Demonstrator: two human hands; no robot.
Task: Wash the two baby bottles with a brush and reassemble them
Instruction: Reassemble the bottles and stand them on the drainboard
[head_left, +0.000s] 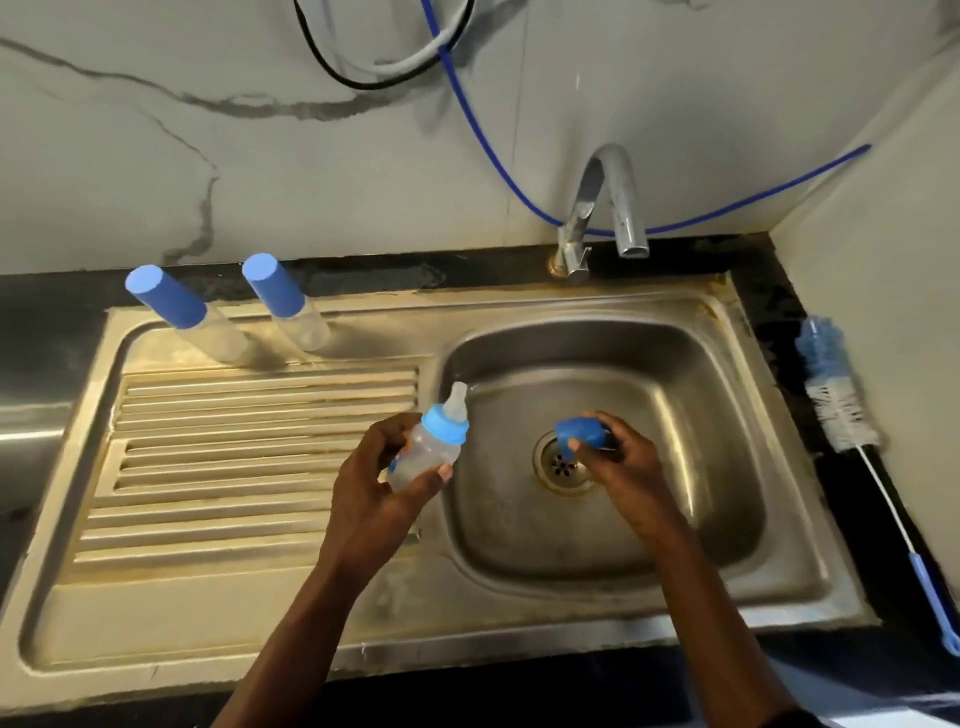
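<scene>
Left hand: your left hand (382, 480) curls round a small baby bottle (428, 441), teat on, at the sink (779, 587) basin's left edge.
Right hand: your right hand (618, 457) pinches its blue cap (579, 431) above the drain (563, 462).

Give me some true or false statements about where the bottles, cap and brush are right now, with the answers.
1. The left hand holds a small bottle with its teat on. True.
2. The right hand holds the brush. False: it grips a blue cap. The brush lies on the counter to the right of the sink.
3. A left capped bottle and a right capped bottle stand at the back of the drainboard. True.
4. Water is streaming from the tap. False: no stream shows below the spout.
</scene>
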